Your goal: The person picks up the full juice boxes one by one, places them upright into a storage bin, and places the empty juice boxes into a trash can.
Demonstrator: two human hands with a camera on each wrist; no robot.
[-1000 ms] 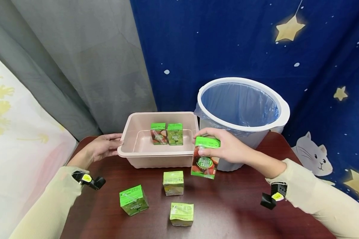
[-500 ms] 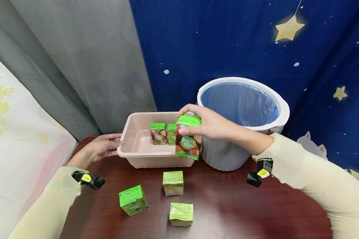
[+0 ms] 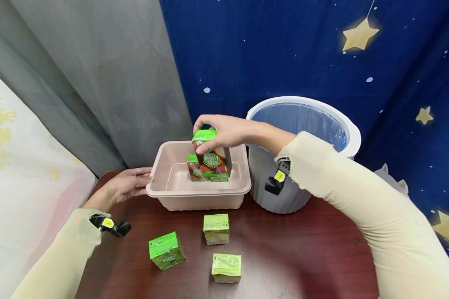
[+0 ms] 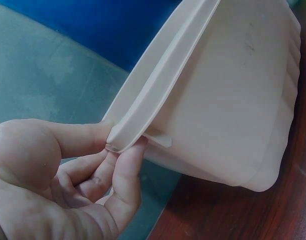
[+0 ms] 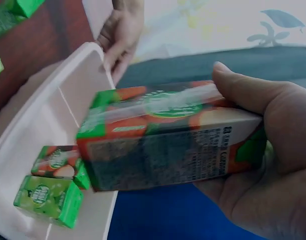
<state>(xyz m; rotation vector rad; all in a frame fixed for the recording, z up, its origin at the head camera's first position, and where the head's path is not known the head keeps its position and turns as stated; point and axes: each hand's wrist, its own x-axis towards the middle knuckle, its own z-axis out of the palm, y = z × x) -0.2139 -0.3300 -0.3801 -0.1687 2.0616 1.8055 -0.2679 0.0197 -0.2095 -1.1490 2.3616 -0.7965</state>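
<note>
Table (image 3: 284, 249) bore bin (image 3: 284, 203) and tub (image 3: 200, 202)

The lined bin stood right of the pink tub; the left hand (image 3: 131, 182) pinched the tub's left rim. The right hand (image 3: 228, 131) grasped a red-and-green carton (image 3: 211, 160) — above 2 cartons (image 5: 48, 197) inside the tub. 3 green cartons (image 3: 166, 250) stood near, on the table.

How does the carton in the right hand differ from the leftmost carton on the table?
Colour: the held carton shows a reddish front; the leftmost carton has a green one. Place: the held carton is gripped by the right hand, off the table; the leftmost carton rests on the table. Both have bright green tops.
</note>
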